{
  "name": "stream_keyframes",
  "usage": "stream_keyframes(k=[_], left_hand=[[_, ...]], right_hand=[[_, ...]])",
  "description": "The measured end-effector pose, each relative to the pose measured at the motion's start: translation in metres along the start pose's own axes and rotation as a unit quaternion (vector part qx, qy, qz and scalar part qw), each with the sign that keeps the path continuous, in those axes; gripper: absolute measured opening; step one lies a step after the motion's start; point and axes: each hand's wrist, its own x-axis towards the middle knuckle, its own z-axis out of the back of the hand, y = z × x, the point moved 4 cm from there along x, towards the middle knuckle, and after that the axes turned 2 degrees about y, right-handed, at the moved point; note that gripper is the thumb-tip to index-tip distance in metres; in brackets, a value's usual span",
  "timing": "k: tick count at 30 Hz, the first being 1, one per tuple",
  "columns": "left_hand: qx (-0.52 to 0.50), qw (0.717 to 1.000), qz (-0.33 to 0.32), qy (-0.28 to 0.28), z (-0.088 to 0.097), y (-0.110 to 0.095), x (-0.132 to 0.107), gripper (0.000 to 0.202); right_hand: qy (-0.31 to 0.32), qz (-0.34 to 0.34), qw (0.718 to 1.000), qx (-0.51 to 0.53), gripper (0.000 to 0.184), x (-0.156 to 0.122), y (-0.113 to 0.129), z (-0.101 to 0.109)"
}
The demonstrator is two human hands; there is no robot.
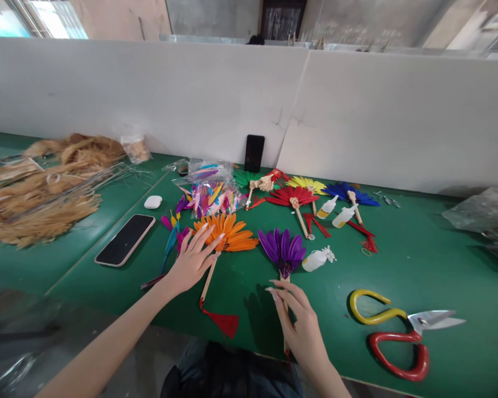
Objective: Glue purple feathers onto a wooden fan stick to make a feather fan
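Observation:
My left hand (193, 257) lies flat with fingers spread on an orange feather fan (228, 232), whose wooden handle and red tassel (222, 320) run toward me. My right hand (299, 320) pinches the wooden handle of a purple feather fan (283, 250) that stands just above the fingers. Both fans rest on the green table (419, 265).
Red, yellow, blue and green fans (292, 196) lie further back with small white glue bottles (327, 207). A bag of coloured feathers (211, 193), a phone (124, 239), an earbud case (152, 202), straw bundles (45, 188) sit left. Scissors (398, 331) lie at right. White partition behind.

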Motion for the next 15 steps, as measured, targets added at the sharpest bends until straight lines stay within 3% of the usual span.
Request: stream_keyframes(k=[4, 8, 9, 11, 15], left_hand=[[0.000, 1.000, 0.017, -0.016, 0.000, 0.001, 0.000, 0.048], [-0.005, 1.000, 0.001, -0.026, 0.001, -0.005, 0.002, 0.051], [-0.006, 1.000, -0.008, -0.028, 0.002, -0.007, 0.002, 0.053], [-0.008, 0.999, -0.025, -0.031, 0.004, -0.011, 0.002, 0.057], [-0.009, 0.999, -0.043, -0.029, 0.005, -0.015, -0.001, 0.064]], right_hand=[[0.005, 0.014, 1.000, 0.005, 0.025, 0.034, 0.009, 0.013], [0.080, -0.061, 0.995, 0.001, 0.034, 0.096, 0.008, 0.008], [0.068, -0.068, 0.995, -0.017, 0.038, 0.114, 0.007, 0.005], [0.070, -0.071, 0.992, -0.078, 0.040, 0.149, 0.003, -0.008], [0.144, -0.126, 0.966, -0.176, 0.042, 0.194, -0.015, -0.047]])
